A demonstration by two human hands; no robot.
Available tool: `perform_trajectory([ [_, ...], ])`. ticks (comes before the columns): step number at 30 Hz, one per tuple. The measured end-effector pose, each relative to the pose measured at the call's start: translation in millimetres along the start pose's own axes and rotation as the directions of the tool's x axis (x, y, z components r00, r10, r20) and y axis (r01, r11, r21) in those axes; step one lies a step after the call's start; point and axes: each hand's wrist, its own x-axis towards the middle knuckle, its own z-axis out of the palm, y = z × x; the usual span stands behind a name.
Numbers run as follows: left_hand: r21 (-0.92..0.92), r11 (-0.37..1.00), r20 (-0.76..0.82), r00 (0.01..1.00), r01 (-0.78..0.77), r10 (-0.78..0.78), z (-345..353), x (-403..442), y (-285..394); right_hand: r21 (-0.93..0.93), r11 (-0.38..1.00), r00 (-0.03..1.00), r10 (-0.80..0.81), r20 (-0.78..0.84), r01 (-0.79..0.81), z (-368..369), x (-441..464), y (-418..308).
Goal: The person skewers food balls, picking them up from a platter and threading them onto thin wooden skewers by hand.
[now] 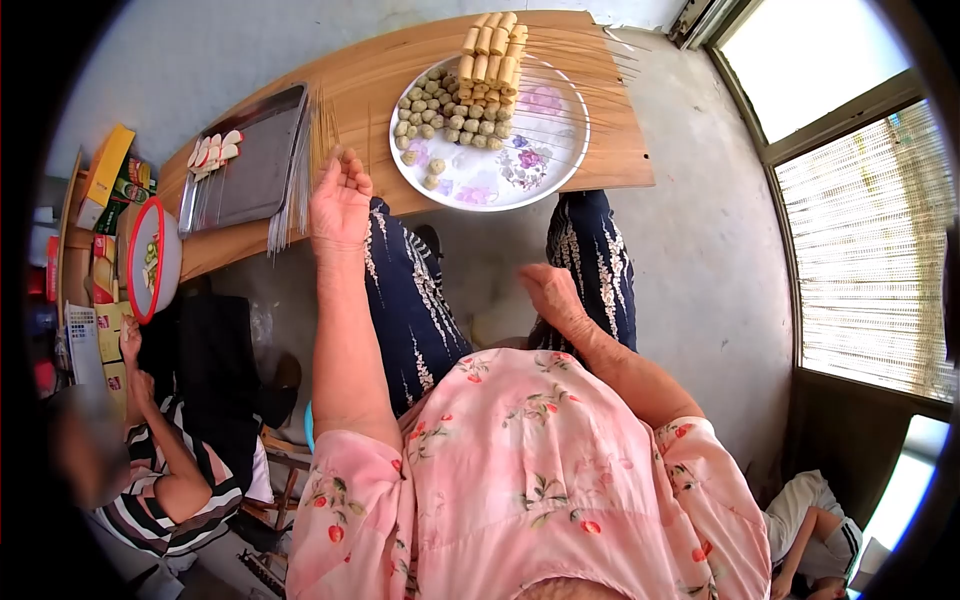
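My left hand (341,200) is at the table's front edge, palm up with fingers apart and slightly bent. Beside its fingertips lie thin bamboo skewers (321,125). A bundle of thin sticks (287,222) hangs over the edge, left of that hand. Above my lap, my right hand (554,297) is curled; anything inside its fingers is hidden. A floral plate (555,170) holds greyish-green balls (425,105), some piled together and a few loose. Tan rolls (490,70) are stacked at its back, with skewer ends pointing right.
A metal tray (258,165) with skewered red-and-white slices (214,152) is on the wooden table (615,140). At left, a co-worker in a striped shirt (175,500) sits near a red-rimmed bowl (158,295) and boxes (112,180). Another person (815,530) is at lower right.
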Motion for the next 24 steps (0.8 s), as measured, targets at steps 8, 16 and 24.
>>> perform_trajectory([
  [8,0.081,0.997,-0.057,0.998,-0.009,0.014,6.5,17.0,-11.3,0.0,0.998,0.995,0.059,0.08,-0.059,6.5,5.7,21.8],
  [16,0.084,0.996,-0.071,0.997,-0.033,0.039,5.0,30.6,-16.4,0.019,0.994,0.99,0.102,0.095,-0.105,1.5,2.9,40.7],
  [24,0.064,0.998,-0.032,0.999,-0.015,0.017,5.4,35.6,-21.3,0.112,0.988,0.993,0.105,0.05,-0.11,-0.9,5.6,39.9],
])
